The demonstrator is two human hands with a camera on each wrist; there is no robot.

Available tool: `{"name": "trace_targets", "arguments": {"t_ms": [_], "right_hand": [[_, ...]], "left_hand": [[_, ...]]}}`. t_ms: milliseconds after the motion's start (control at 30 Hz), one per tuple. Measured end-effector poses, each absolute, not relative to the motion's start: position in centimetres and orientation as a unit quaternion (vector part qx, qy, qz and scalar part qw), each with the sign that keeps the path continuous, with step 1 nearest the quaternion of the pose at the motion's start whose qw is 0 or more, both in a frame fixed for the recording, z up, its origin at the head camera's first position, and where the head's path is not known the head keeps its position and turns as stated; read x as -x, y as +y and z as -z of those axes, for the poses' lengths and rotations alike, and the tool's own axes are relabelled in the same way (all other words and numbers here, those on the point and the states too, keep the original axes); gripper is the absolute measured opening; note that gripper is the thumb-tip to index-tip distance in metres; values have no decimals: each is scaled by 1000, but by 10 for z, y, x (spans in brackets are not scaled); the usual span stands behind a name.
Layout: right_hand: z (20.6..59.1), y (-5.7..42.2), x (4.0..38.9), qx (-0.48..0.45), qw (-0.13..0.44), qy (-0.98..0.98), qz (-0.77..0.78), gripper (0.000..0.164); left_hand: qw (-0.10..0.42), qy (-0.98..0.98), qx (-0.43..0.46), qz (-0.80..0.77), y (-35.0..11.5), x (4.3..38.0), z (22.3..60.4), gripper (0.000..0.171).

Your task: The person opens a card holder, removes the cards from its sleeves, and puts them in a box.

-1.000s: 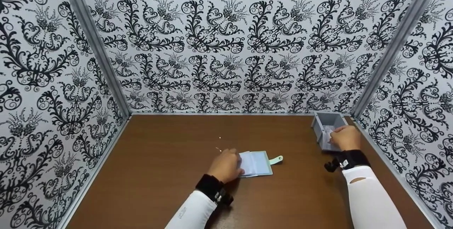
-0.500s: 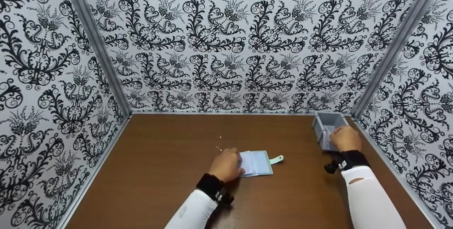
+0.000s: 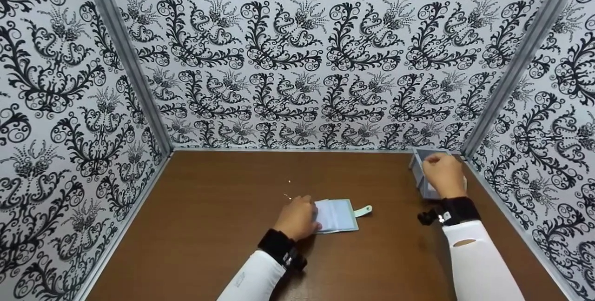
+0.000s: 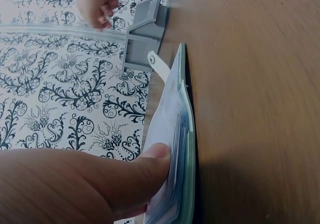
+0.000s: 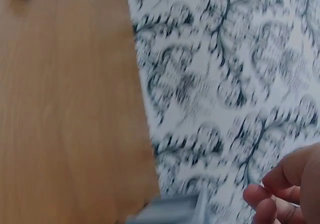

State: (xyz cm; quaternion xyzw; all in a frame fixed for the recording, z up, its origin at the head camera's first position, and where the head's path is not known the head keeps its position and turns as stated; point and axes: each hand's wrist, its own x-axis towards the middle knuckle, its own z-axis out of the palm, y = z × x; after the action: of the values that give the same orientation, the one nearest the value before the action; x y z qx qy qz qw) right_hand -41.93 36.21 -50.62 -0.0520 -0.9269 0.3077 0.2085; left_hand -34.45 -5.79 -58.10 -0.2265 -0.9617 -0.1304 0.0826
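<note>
A mint-green card holder (image 3: pixel 343 215) with clear plastic sleeves lies open on the table, its snap strap (image 3: pixel 363 210) pointing right. My left hand (image 3: pixel 297 217) grips its left side. In the left wrist view, the thumb (image 4: pixel 157 153) presses on the stack of sleeves. My right hand (image 3: pixel 444 173) is raised over the grey bin (image 3: pixel 418 177) at the back right, hiding part of it. In the right wrist view its fingertips (image 5: pixel 257 194) are bent close together; I cannot tell whether they hold something thin and clear.
The brown wooden table (image 3: pixel 209 208) is walled in by black-and-white patterned panels (image 3: pixel 297 59) with grey corner posts (image 3: pixel 125 59). The bin stands close to the back right corner. Small bright specks (image 3: pixel 288 196) show on the table beyond my left hand.
My right hand has risen from inside the bin and shifted slightly left and away from me. My left hand and the card holder have stayed in place.
</note>
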Motion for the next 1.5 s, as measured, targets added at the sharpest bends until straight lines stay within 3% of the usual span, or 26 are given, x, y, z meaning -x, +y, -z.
{"name": "trace_targets", "arguments": {"t_ms": [400, 733, 1500], "right_hand": [[520, 270, 410, -70, 59, -908, -410, 17], [536, 224, 394, -80, -24, -876, -475, 19], [575, 182, 382, -168, -81, -892, -412, 7]], "left_hand": [[78, -962, 226, 131, -54, 347, 581, 23], [74, -958, 229, 158, -52, 343, 576, 23], [61, -967, 206, 134, -55, 347, 583, 27]]}}
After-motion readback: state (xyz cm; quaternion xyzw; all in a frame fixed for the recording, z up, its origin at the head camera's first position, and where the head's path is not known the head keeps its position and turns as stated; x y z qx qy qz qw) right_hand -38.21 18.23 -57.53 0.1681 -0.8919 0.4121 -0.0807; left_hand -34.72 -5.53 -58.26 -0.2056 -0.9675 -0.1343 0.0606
